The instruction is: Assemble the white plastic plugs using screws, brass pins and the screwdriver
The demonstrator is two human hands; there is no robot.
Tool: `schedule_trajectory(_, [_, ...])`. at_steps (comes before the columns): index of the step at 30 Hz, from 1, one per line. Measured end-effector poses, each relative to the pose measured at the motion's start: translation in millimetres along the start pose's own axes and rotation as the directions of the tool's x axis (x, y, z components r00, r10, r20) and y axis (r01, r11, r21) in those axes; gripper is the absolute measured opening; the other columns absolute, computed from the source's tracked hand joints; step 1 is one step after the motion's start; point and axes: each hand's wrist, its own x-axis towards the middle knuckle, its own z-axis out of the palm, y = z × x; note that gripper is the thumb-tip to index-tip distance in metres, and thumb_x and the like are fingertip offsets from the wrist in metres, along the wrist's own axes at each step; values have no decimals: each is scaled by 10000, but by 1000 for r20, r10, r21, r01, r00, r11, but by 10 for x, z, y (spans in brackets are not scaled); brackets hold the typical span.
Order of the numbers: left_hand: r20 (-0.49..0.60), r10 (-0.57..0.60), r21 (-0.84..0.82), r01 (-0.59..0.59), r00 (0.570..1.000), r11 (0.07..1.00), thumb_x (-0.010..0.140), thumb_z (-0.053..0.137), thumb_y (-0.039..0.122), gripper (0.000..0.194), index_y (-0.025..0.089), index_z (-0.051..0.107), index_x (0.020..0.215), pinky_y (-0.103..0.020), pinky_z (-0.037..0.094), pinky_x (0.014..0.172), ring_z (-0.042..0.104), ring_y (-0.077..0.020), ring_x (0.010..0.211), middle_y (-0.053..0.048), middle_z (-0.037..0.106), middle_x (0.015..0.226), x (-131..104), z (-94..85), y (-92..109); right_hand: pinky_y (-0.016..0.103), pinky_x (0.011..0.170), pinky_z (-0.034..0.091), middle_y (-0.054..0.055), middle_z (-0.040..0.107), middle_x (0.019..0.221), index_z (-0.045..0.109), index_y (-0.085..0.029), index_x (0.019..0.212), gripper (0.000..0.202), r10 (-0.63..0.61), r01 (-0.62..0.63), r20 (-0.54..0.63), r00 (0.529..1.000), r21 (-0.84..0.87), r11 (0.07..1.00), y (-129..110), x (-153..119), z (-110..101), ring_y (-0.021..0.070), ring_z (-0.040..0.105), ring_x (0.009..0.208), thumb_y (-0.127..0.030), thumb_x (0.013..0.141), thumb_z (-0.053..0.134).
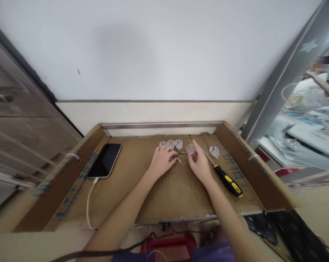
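My left hand is closed, thumb against fingers, around a small clear piece with a brass-coloured pin sticking out; most of it is hidden by the fingers. My right hand grips a clear plastic plug between thumb and fingers, its metal pin pointing left toward the other hand. Just beyond my left hand, several clear plugs stand in a row, the rightmost plug with metal pins upward. To the right of my right hand lies a screwdriver with a black and yellow handle, its shaft running behind the fingers.
Another clear plug lies at the right. A phone with a white cable rests at the left. Cardboard walls border the work surface on both sides. A white panel rises behind. A person's arm shows at far right.
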Motion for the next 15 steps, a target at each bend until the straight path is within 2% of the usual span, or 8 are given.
schedule_trajectory(5, [14,5,-56,-4,1000,998,844,547,310,114,267,651,856,-372,331,889,518,-209,985,10,650,996,4,-1,11,317,860,442,129,545,1141,364,-123,1362,583,26,-27,23,999,41,999,-7,14,1,160,531,893,-336,826,446])
schedule_trajectory(10, [-115,-118,-218,91,986,972,859,515,286,122,249,624,897,-330,383,859,567,-176,917,20,680,938,-62,-65,9,269,691,461,74,589,923,346,-139,1370,596,59,-63,63,996,72,995,-56,-23,-18,113,508,667,-354,826,458])
schedule_trajectory(12, [-189,-140,-263,88,972,961,848,525,264,129,236,624,925,-310,407,842,575,-170,898,11,681,936,-93,-79,19,254,659,454,54,590,862,363,-144,1349,580,63,-71,90,994,90,993,-90,-51,-6,110,514,648,-353,819,474])
schedule_trajectory(15, [-251,-106,-266,36,962,963,857,509,249,163,224,625,969,-296,424,833,574,-164,902,-3,677,939,-112,-79,50,246,670,455,52,598,849,442,-154,1264,496,47,-65,143,989,124,990,-142,-91,25,119,539,688,-347,810,490])
